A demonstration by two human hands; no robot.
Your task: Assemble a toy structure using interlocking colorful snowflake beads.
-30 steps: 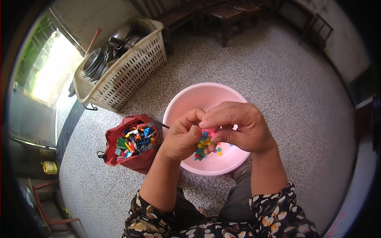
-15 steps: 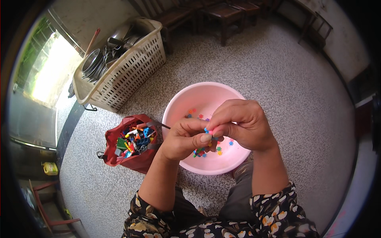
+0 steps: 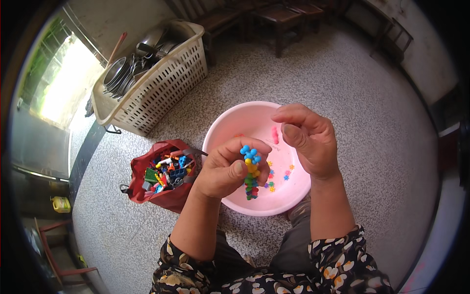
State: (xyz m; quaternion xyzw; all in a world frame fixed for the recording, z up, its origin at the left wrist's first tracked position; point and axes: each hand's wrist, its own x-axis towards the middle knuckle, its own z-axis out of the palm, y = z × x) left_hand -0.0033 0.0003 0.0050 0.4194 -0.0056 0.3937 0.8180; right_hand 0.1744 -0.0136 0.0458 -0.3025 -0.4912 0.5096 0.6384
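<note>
My left hand (image 3: 219,169) grips a chain of small flower-shaped plastic building pieces (image 3: 251,169) between thumb and fingers. It runs from blue at the top through yellow to green, with some red at the lower end. To the right, my right hand (image 3: 313,142) is raised over the basin's rim, thumb and forefinger apart, holding nothing. A smeared pink piece (image 3: 275,134) shows just left of its fingertips; whether it is in the air or on the basin cannot be told. Beneath both hands stands a pink basin (image 3: 235,208) with several loose flower pieces (image 3: 272,188) inside.
Left of the basin, a red cloth bag (image 3: 142,159) is filled with mixed toy bricks. Beyond it stands a cream slatted plastic basket (image 3: 161,83) of pans and metalware. Wooden chairs (image 3: 279,19) line the far wall. The floor (image 3: 372,147) is speckled grey.
My right hand has drawn away from my left, up and to the right, and its fingers have parted. The pink piece has left its fingers. My left hand still holds the chain, now more exposed.
</note>
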